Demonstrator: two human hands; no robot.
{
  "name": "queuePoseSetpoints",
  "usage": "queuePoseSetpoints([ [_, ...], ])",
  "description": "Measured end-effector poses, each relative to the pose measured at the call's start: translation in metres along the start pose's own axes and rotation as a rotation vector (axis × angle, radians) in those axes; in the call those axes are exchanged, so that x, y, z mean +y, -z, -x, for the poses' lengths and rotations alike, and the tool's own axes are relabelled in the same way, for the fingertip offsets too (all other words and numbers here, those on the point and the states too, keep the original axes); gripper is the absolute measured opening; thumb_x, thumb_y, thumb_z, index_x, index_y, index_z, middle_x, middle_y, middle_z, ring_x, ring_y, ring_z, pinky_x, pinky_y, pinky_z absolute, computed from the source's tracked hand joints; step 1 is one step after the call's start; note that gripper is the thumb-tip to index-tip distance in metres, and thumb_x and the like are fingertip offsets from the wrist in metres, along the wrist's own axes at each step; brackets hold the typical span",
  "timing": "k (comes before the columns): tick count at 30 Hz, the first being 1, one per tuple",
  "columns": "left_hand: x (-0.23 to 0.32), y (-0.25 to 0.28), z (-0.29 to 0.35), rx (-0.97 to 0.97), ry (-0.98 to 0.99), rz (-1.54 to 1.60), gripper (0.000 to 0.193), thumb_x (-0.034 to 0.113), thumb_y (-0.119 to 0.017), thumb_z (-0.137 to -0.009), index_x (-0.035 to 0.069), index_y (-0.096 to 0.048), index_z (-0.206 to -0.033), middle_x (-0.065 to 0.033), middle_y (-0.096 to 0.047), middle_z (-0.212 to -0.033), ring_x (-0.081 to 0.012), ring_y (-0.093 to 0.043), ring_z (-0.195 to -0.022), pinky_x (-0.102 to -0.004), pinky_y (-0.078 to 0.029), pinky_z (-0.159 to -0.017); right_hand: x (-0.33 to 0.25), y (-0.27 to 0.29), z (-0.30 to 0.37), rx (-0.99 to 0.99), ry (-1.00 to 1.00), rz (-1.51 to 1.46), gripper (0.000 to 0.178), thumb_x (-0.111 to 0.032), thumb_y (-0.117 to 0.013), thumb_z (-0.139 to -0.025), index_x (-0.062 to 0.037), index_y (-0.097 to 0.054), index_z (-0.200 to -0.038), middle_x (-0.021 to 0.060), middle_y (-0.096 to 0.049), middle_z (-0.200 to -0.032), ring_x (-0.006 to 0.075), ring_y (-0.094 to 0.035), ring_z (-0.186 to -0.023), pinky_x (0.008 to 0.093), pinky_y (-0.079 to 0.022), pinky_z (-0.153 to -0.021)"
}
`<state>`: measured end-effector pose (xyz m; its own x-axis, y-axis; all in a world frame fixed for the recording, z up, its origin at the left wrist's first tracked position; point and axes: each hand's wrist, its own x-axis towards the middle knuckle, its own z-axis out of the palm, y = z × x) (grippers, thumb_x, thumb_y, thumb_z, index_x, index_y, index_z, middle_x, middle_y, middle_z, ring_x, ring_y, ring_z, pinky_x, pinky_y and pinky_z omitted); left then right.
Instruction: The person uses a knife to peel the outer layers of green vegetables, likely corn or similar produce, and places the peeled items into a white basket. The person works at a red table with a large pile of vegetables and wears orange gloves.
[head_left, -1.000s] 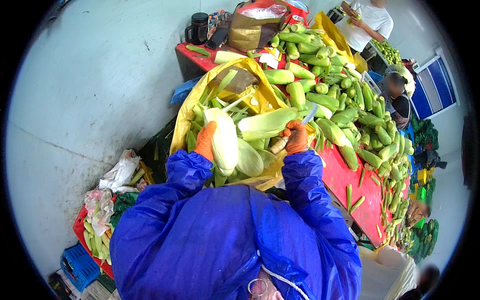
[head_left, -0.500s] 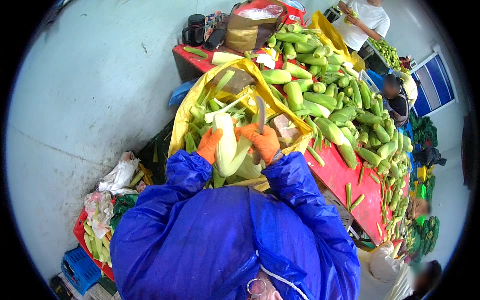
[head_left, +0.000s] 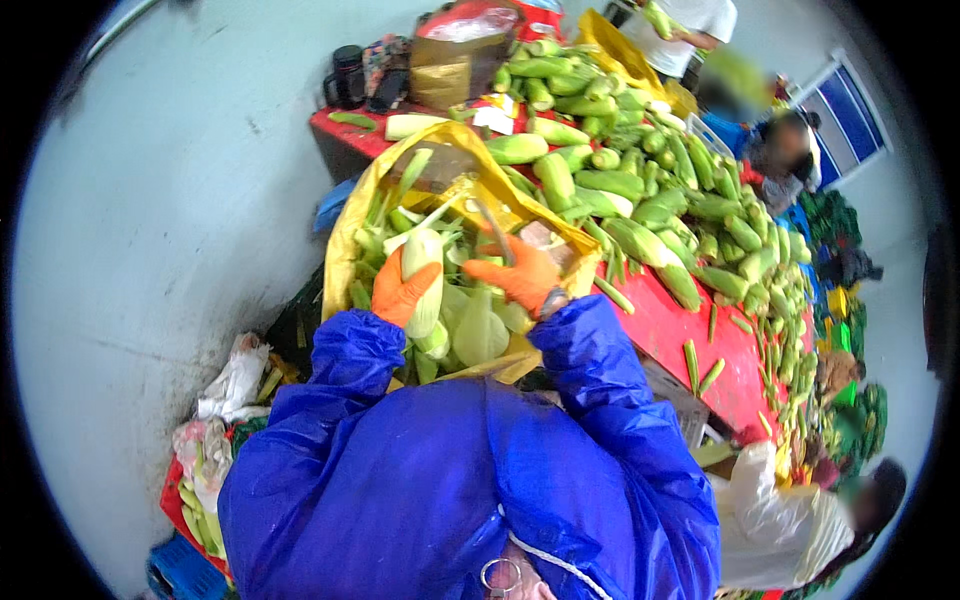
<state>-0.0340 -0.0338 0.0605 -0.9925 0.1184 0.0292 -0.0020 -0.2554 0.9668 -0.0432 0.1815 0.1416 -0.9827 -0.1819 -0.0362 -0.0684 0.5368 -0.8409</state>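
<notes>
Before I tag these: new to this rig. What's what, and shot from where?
No robot here: a person in a blue jacket works with their own orange-gloved hands. Every picture comes from one fisheye camera worn on the head, looking down, so straight edges curve near the rim. The left hand holds a pale-green ear of corn; the right hand grips a knife, somewhat blurred. Below them is an open yellow sack with corn husks inside. On the red table lies a heap of green, husk-covered corn.
</notes>
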Motion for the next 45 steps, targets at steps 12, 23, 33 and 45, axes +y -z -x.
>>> queuePoseSetpoints([
  [12,-0.026,-0.092,-0.024,-0.439,-0.042,-0.187,0.061,0.031,-0.064,-0.091,0.005,-0.041,-0.140,-0.0170,-0.055,-0.128,-0.0218,-0.053,-0.118,-0.0342,-0.040,-0.100,0.051,0.107,0.161,0.603,-0.293,-0.470,0.047,-0.024,-0.073,-0.079,-0.0081,-0.063,-0.122,-0.0028,-0.063,-0.079,0.0057,-0.050,-0.058,0.0225,-0.040,-0.050],
  [23,-0.062,-0.116,-0.044,-0.356,0.175,-0.082,0.046,0.017,-0.060,-0.094,0.000,-0.048,-0.135,-0.0062,-0.063,-0.114,-0.0114,-0.056,-0.102,-0.0251,-0.042,-0.093,0.214,0.181,0.282,1.057,-0.744,-0.296,0.034,-0.026,-0.073,-0.079,-0.0020,-0.070,-0.102,0.0064,-0.068,-0.084,0.0123,-0.059,-0.062,0.0261,-0.044,-0.046],
  [33,-0.043,-0.113,-0.015,-0.073,0.181,-0.175,0.043,0.013,-0.057,-0.094,-0.002,-0.049,-0.133,-0.0111,-0.062,-0.116,-0.0153,-0.057,-0.106,-0.0268,-0.042,-0.095,0.234,0.265,0.032,0.456,-0.490,0.368,0.057,-0.038,-0.068,-0.079,-0.0077,-0.058,-0.126,0.0154,-0.066,-0.111,0.0257,-0.065,-0.090,0.0368,-0.052,-0.073],
  [45,-0.032,-0.081,0.051,0.260,0.220,-0.122,0.048,0.020,-0.061,-0.092,-0.004,-0.049,-0.132,-0.0112,-0.063,-0.114,-0.0172,-0.059,-0.102,-0.0280,-0.043,-0.095,0.214,0.288,-0.047,-0.309,-0.499,0.859,0.069,-0.051,-0.079,-0.061,-0.0036,-0.066,-0.110,0.0192,-0.068,-0.104,0.0307,-0.066,-0.096,0.0378,-0.051,-0.082],
])
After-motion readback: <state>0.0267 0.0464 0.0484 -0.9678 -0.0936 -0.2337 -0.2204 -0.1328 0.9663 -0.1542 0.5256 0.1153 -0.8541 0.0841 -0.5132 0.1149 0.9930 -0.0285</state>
